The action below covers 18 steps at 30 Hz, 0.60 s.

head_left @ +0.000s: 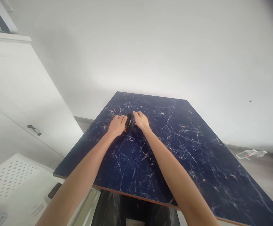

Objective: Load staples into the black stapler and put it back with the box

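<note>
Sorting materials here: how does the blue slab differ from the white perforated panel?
The blue slab is dark with white veins; the white perforated panel is pale, dotted with rows of holes. The slab sits higher, under the left hand and right hand; the panel lies lower, at the left, untouched. Both are flat sheets.

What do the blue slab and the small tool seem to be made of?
The slab looks like glazed ceramic or polished stone: glossy dark blue, white veins, brownish raw edge. The tool between the left hand and right hand seems black plastic with an orange part, though too small to be sure.
</note>
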### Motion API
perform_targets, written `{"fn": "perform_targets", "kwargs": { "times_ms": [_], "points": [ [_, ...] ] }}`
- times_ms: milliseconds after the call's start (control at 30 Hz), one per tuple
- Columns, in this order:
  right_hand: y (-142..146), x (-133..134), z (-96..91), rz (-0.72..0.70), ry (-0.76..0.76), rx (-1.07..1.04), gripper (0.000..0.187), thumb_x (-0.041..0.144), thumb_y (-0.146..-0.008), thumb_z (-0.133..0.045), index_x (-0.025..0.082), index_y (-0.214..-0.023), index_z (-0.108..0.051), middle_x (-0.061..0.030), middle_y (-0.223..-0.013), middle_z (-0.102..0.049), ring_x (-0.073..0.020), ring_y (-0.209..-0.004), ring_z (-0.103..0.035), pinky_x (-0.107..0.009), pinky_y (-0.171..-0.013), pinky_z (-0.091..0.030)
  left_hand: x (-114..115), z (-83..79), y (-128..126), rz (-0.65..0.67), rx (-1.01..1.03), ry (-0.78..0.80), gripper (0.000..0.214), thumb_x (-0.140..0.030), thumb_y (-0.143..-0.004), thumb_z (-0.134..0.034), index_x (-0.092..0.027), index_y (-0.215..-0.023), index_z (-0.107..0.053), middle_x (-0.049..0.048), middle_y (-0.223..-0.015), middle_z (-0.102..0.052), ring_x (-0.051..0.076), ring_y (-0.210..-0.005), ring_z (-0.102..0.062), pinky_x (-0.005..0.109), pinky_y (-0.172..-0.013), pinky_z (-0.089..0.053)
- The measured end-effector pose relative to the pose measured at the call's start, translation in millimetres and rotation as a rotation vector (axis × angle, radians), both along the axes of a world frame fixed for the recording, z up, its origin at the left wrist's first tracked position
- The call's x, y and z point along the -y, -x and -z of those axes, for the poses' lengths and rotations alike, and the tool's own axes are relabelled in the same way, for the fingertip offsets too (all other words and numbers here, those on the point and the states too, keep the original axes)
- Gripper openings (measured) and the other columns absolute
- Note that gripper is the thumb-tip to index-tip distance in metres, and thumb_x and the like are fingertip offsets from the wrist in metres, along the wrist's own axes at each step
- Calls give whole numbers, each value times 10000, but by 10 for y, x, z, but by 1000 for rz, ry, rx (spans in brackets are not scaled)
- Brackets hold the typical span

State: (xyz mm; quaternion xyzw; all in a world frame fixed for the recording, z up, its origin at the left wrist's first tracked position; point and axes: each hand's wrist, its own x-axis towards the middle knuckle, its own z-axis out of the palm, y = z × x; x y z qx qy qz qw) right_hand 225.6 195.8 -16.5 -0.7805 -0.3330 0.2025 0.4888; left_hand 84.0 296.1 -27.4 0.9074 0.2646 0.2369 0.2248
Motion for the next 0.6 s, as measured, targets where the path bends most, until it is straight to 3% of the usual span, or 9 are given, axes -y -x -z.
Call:
{"fn": "perform_targets", "kwargs": {
  "times_ms": [100,200,300,400,500,600],
  "points": [
    [-90,-54,75,-86,-31,31,513,582,-985,-335,226,-1098,-686,-69,-1232,-678,-239,-1162,-608,-398,-1050,-427,41,21,-1,-4,-52,-71,547,-443,-1060,-191,-195,-1217,-653,129,-1108,-634,275,-1082,-573,394,-953,-427],
    [-114,-117,177,-133,-73,-9,501,582,-976,-371,226,-1065,-713,-61,-1231,-682,-243,-1220,-574,-409,-1094,-378,70,-6,14,-16,-111,-182,555,-457,-1057,-202,-189,-1256,-645,144,-1239,-603,306,-1153,-543,444,-1000,-403],
    [-177,-165,261,-81,-177,-154,349,491,-941,-486,245,-1018,-722,-25,-1131,-716,-210,-1137,-615,-375,-1029,-448,127,-45,26,-21,-110,-305,549,-498,-1041,-261,-170,-1261,-642,160,-1408,-519,357,-1285,-451,509,-1064,-354],
    [-260,-187,324,-34,-236,-253,218,356,-882,-575,237,-998,-716,-10,-1014,-736,-173,-1001,-664,-322,-938,-509,225,-45,11,55,-88,-365,570,-554,-951,-493,-140,-1335,-573,180,-1440,-499,392,-1339,-395,537,-1102,-325],
    [-309,-175,371,5,-286,-322,215,265,-834,-604,204,-1017,-700,-24,-955,-739,-147,-875,-688,-286,-861,-542,330,-10,-29,140,-81,-372,695,-431,-852,-669,-112,-1430,-452,193,-1393,-547,401,-1388,-357,533,-1136,-305],
    [-323,-135,382,32,-346,-405,250,239,-791,-649,190,-1033,-691,-27,-937,-740,-131,-808,-691,-262,-804,-560,394,17,-61,216,-83,-369,741,-271,-848,-654,-99,-1496,-339,194,-1358,-585,375,-1421,-349,516,-1140,-327]
  ]
}}
